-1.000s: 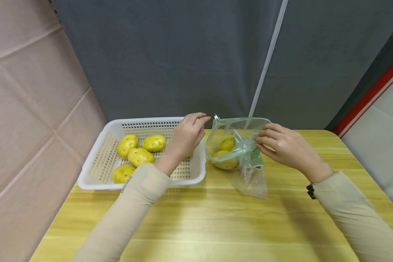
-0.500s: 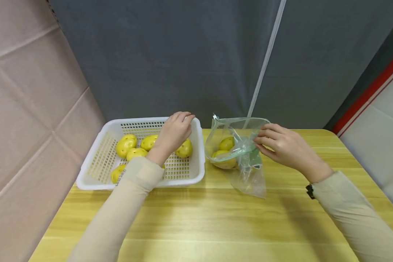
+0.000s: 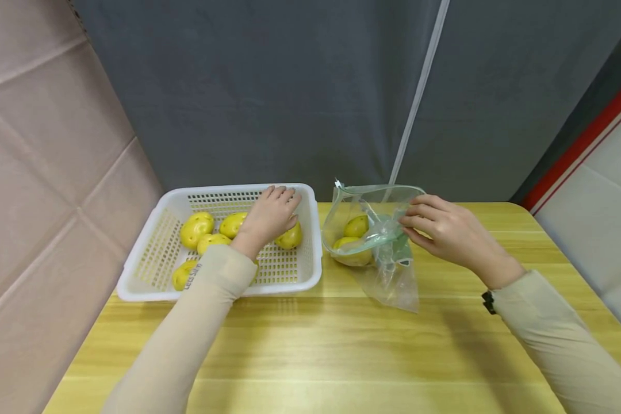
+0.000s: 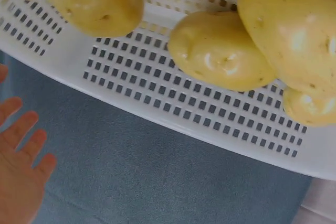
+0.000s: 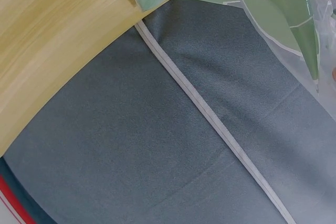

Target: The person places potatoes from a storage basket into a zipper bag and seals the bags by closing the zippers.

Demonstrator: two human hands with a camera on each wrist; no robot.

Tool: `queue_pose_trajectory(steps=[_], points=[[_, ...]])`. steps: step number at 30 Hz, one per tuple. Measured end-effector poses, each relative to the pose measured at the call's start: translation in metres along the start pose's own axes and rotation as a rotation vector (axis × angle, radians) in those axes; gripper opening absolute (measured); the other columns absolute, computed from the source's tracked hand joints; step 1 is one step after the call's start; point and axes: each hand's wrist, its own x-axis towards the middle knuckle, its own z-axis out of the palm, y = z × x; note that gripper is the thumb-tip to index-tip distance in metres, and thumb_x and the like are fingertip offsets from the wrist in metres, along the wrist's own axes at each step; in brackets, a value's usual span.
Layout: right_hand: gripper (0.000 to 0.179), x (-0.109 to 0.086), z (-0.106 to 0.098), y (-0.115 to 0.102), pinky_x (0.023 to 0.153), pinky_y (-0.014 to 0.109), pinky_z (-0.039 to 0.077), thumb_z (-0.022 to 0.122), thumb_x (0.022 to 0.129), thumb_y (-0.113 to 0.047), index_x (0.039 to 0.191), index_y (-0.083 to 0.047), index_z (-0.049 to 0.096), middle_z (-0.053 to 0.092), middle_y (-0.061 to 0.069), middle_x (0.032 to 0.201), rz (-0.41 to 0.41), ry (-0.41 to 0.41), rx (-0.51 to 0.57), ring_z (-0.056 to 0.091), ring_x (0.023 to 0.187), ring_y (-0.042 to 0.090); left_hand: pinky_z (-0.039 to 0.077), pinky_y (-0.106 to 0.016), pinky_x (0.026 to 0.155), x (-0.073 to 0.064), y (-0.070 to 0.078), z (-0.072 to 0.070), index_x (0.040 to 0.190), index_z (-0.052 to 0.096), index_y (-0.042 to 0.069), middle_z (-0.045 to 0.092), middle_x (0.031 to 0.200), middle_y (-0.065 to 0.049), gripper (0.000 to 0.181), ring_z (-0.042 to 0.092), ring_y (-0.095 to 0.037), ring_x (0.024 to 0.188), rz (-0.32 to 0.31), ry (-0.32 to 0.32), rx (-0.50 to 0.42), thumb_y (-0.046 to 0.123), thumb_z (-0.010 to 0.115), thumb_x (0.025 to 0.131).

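Fingers [image 4: 22, 125] apart, the left grip [image 3: 271, 214] hangs over a basket [image 3: 282, 289] of potatoes [image 3: 290, 237], the right grip [image 3: 440, 225] pinches a clear bag [image 3: 393, 290], and sleeve lettering [image 3: 192, 276] looks too small to read.

Yellow potatoes [image 4: 220, 51] in a white perforated basket [image 4: 73, 61], left hand [image 4: 20, 177] at lower left, fingers extended, blue-gray cloth [image 4: 157, 177]

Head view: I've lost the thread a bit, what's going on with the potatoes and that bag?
A person's right hand holds a clear bag by its rim, with the mouth open. Two potatoes show inside it. The left hand is over the white basket, fingers spread, with nothing visible in its grip. Several more potatoes lie in the basket, some partly hidden by the arm. Basket and bag stand side by side on the table.
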Motion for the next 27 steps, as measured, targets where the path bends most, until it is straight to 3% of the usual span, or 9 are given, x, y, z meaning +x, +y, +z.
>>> queue_pose_trajectory(steps=[4, 8, 12, 21, 27], points=[[0.055, 0.000, 0.000, 0.000, 0.069, 0.040, 0.057, 0.033, 0.103, -0.034, 0.089, -0.001, 0.074, 0.072, 0.011, 0.085, 0.005, -0.003, -0.001, 0.063, 0.088, 0.028, 0.032, -0.044, 0.117, 0.000, 0.001, 0.000, 0.138, 0.049, 0.009, 0.049, 0.143, -0.011, 0.047, 0.044, -0.030, 0.134, 0.015, -0.110, 0.023, 0.032, 0.052, 0.096], [0.055, -0.001, -0.001, 0.000, 0.068, 0.040, 0.057, 0.033, 0.103, -0.035, 0.088, -0.001, 0.074, 0.072, 0.011, 0.085, 0.008, -0.001, -0.005, 0.063, 0.088, 0.028, 0.028, -0.045, 0.119, -0.001, -0.001, 0.009, 0.142, 0.044, 0.009, 0.046, 0.146, -0.011, 0.052, 0.039, -0.031, 0.138, 0.035, -0.179, 0.017, 0.036, 0.045, 0.097], [0.054, -0.001, 0.000, 0.000, 0.067, 0.039, 0.057, 0.033, 0.103, -0.034, 0.088, -0.002, 0.074, 0.072, 0.011, 0.085, 0.007, -0.002, -0.007, 0.063, 0.088, 0.028, 0.025, -0.046, 0.120, -0.002, -0.002, 0.014, 0.144, 0.042, 0.010, 0.044, 0.148, -0.012, 0.059, 0.037, -0.032, 0.140, 0.050, -0.240, -0.007, 0.042, 0.049, 0.095], [0.055, -0.001, 0.000, -0.001, 0.069, 0.040, 0.057, 0.033, 0.103, -0.034, 0.088, -0.002, 0.074, 0.073, 0.010, 0.084, 0.008, -0.003, -0.014, 0.063, 0.089, 0.028, 0.019, -0.049, 0.122, -0.006, -0.003, 0.025, 0.144, 0.043, 0.013, 0.040, 0.151, -0.011, 0.068, 0.033, -0.032, 0.142, 0.081, -0.273, -0.032, 0.051, 0.056, 0.089], [0.055, -0.001, -0.001, -0.002, 0.069, 0.039, 0.057, 0.033, 0.103, -0.034, 0.088, -0.002, 0.074, 0.073, 0.010, 0.084, 0.012, -0.004, -0.023, 0.064, 0.088, 0.028, 0.024, -0.051, 0.119, -0.010, -0.001, 0.028, 0.141, 0.046, 0.014, 0.045, 0.148, -0.010, 0.072, 0.037, -0.032, 0.140, 0.115, -0.235, 0.000, 0.053, 0.064, 0.083]])
